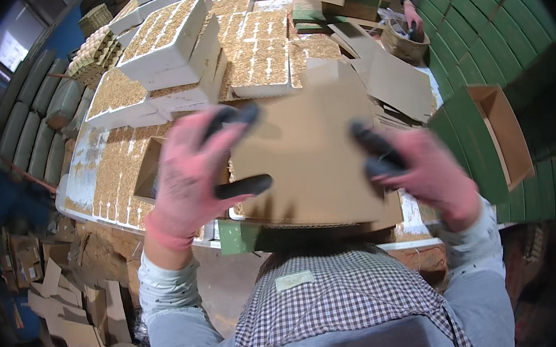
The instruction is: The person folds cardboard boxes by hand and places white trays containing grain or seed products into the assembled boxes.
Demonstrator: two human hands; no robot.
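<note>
A flat sheet of brown cardboard (302, 166) lies before me over a green cardboard box (239, 237), whose inside is mostly hidden. My left hand (196, 167), in a pink glove with dark fingertips, is spread at the sheet's left side, its thumb near the sheet's left edge. My right hand (414, 164), gloved alike and blurred, hovers by the sheet's right side with thumb and fingers apart. Neither hand shows anything gripped. Left of the sheet, partly behind my left hand, stands an open brown carton (148, 174).
White foam trays with tan granular fill (164, 58) are stacked at the back left. Loose cardboard sheets (395, 80) lie on the right. Green boxes (486, 24) form a wall there, beside an open box (502, 134). A co-worker's hand (413, 19) reaches into a basket (402, 46).
</note>
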